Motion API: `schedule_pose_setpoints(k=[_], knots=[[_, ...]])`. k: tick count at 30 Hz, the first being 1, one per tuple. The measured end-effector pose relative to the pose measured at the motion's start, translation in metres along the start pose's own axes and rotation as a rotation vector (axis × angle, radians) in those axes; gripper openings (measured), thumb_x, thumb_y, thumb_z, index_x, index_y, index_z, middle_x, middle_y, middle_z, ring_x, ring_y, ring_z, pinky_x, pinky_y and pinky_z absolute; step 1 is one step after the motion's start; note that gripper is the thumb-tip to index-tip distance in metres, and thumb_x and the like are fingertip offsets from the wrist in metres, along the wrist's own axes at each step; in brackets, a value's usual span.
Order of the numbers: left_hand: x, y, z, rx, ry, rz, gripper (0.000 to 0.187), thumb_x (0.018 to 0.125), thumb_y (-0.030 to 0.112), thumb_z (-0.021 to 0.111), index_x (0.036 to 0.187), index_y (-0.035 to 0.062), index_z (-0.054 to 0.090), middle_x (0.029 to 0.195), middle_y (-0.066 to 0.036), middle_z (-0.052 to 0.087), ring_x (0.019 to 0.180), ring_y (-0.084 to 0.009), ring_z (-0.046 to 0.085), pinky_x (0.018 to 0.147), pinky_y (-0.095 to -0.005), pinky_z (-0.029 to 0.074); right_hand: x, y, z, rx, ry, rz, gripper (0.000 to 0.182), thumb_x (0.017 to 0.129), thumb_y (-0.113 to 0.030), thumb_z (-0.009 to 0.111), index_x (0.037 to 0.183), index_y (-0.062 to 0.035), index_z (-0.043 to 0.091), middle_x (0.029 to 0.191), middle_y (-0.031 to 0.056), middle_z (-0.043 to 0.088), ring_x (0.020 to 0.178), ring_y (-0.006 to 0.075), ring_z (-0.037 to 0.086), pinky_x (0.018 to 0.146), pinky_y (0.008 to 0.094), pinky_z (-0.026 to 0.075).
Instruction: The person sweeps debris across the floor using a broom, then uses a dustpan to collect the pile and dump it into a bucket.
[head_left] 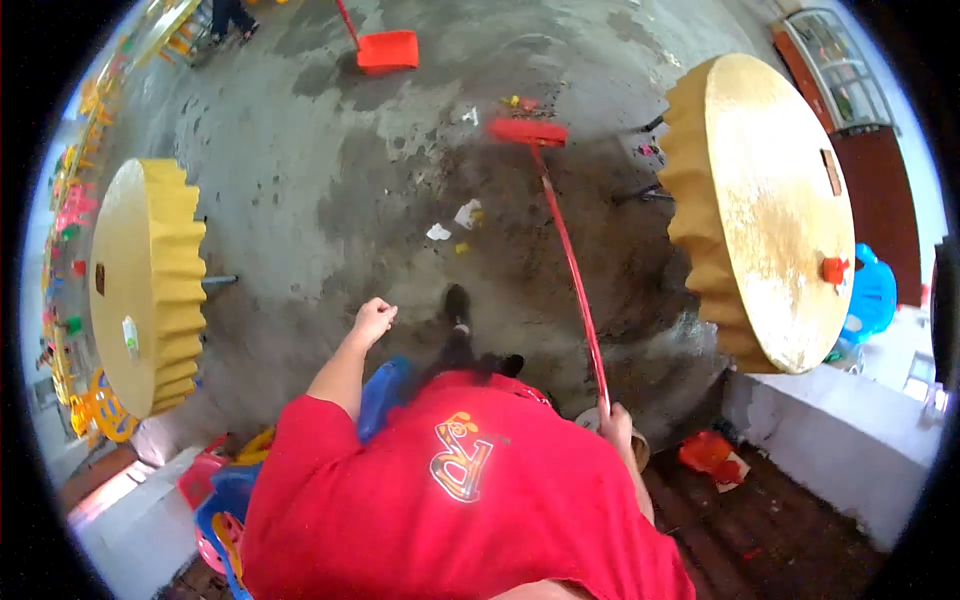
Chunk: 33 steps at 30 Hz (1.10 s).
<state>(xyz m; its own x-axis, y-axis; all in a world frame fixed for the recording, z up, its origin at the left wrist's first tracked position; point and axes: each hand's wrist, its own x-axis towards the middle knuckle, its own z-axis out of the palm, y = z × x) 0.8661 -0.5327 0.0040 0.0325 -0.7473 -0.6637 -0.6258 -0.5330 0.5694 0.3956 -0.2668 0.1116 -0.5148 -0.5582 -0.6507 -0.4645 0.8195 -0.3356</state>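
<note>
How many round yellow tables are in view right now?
2. One round yellow table stands at the left, the other round yellow table at the right; the broom lies between. More may sit outside the view.

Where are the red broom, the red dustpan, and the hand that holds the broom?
red broom (568,250): head view, middle of its long handle.
red dustpan (388,50): head view, centre of the pan.
right hand (616,425): head view, knuckles gripping the handle's end.

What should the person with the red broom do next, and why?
Probably pull the broom back across the floor. The right hand grips its handle, the left hand is free, and white paper scraps lie beside the broom head, not yet gathered.
</note>
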Motion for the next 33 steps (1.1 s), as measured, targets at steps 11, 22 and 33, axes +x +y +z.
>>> schedule_pose_setpoints(k=[11, 22, 33], knots=[[0.009, -0.078, 0.026, 0.152, -0.068, -0.086, 0.031, 0.079, 0.032, 0.068, 0.086, 0.0026, 0.063, 0.077, -0.014, 0.066, 0.069, -0.0241, 0.064, 0.066, -0.0357, 0.05, -0.149, 0.221, -0.05, -0.44, -0.183, 0.309, 0.056, 0.089, -0.053, 0.049, 0.077, 0.0011, 0.06, 0.068, 0.0218, 0.061, 0.066, 0.0381, 0.061, 0.06, 0.0458, 0.048], [0.039, -0.018, -0.011, 0.101, -0.006, 0.051, 0.032, 0.08, 0.034, 0.066, 0.084, 0.0027, 0.062, 0.077, -0.013, 0.066, 0.072, -0.0265, 0.063, 0.067, -0.0367, 0.049, 0.013, 0.006, 0.047, -0.317, -0.04, 0.037, 0.055, 0.087, -0.054, 0.051, 0.077, 0.0001, 0.059, 0.07, 0.021, 0.061, 0.069, 0.0374, 0.062, 0.062, 0.0448, 0.048], [0.04, 0.07, -0.007, 0.115, -0.153, 0.29, 0.036, 0.079, 0.038, 0.068, 0.094, 0.0063, 0.064, 0.092, -0.014, 0.066, 0.085, -0.0274, 0.063, 0.076, -0.0373, 0.05, -0.006, -0.059, -0.076, -0.16, -0.129, -0.092, 0.028, 0.081, -0.029, 0.064, 0.092, -0.003, 0.061, 0.078, 0.0176, 0.063, 0.073, 0.0294, 0.061, 0.067, 0.0369, 0.047]])
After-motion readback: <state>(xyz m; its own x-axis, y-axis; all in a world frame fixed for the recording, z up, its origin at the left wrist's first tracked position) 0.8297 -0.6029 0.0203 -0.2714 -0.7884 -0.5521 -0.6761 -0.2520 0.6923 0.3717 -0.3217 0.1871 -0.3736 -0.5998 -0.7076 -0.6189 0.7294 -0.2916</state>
